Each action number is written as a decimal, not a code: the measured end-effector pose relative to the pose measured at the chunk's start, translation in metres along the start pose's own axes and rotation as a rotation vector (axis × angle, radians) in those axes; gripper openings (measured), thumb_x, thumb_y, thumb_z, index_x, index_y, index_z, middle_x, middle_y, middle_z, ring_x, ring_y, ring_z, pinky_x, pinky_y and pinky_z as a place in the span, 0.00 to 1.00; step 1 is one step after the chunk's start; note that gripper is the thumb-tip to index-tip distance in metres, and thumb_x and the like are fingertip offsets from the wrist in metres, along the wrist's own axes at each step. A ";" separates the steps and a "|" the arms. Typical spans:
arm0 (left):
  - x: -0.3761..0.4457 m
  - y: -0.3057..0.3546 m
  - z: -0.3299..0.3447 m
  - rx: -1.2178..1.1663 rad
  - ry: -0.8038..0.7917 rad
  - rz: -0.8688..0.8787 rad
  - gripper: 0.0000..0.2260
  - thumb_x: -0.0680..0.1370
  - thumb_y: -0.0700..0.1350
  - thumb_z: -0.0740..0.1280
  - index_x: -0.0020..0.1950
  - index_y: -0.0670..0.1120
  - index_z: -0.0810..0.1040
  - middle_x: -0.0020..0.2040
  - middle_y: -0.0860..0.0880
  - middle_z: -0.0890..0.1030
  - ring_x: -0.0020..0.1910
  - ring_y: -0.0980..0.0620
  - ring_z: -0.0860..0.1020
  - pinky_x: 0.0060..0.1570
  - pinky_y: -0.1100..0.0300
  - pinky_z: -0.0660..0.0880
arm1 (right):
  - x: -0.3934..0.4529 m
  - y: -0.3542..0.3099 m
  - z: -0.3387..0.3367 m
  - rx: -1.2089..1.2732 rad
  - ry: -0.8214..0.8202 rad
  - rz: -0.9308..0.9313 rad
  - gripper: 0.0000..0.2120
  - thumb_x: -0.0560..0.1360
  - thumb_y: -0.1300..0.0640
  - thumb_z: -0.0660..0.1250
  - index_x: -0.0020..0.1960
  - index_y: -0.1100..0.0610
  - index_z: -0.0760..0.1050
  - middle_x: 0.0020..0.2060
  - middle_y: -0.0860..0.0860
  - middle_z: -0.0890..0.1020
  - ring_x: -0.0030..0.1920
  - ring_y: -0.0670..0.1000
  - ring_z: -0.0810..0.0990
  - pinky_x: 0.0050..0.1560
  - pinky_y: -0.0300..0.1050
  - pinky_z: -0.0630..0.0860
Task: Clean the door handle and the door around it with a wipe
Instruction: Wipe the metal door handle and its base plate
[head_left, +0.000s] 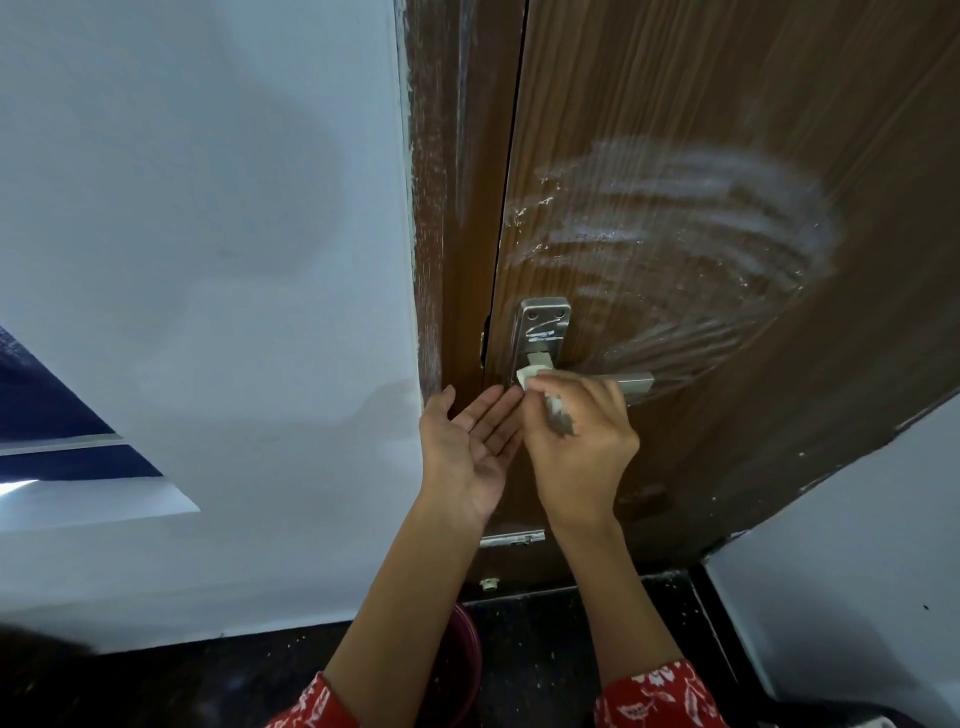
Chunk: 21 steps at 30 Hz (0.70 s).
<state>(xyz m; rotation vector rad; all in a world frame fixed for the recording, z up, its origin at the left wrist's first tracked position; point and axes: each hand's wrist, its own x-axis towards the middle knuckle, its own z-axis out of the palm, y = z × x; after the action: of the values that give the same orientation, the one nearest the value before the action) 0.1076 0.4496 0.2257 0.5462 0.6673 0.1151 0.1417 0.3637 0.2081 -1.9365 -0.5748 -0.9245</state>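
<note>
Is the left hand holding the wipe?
No, the left hand is open and empty; the right hand pinches the wipe against the door handle.

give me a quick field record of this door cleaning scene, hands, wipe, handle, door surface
right hand: pinches a small white wipe against the door handle near its pivot
left hand: open, palm up, fingers straight, just below the wipe
handle plate: metal, white smears across it
door: brown wood grain, whitish streaky arcs above and right of the handle
door frame: brown, white paint flecks along its left edge
wall: white, left of the frame
</note>
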 end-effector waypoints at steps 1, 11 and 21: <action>0.000 0.000 0.000 0.000 0.000 -0.002 0.22 0.80 0.55 0.55 0.59 0.39 0.77 0.49 0.41 0.84 0.50 0.45 0.80 0.53 0.55 0.74 | 0.003 0.000 0.001 0.007 -0.004 0.001 0.05 0.68 0.67 0.73 0.44 0.62 0.82 0.42 0.53 0.84 0.45 0.49 0.79 0.46 0.35 0.75; 0.003 0.000 -0.002 0.000 -0.016 -0.002 0.23 0.81 0.54 0.53 0.62 0.38 0.76 0.53 0.41 0.83 0.54 0.45 0.81 0.64 0.52 0.71 | -0.016 0.029 -0.002 -0.054 0.089 -0.038 0.07 0.72 0.66 0.69 0.49 0.65 0.80 0.46 0.57 0.83 0.49 0.50 0.78 0.52 0.33 0.73; -0.005 -0.002 0.003 0.044 -0.039 -0.002 0.23 0.81 0.54 0.53 0.60 0.38 0.77 0.51 0.41 0.83 0.52 0.46 0.81 0.55 0.55 0.75 | -0.020 0.007 0.013 0.042 0.059 0.027 0.06 0.72 0.68 0.69 0.48 0.64 0.81 0.46 0.56 0.81 0.48 0.52 0.78 0.49 0.38 0.76</action>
<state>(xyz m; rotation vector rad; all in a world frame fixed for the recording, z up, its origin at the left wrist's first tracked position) 0.1055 0.4452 0.2288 0.5884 0.6332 0.0876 0.1391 0.3706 0.1845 -1.8691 -0.5285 -0.9415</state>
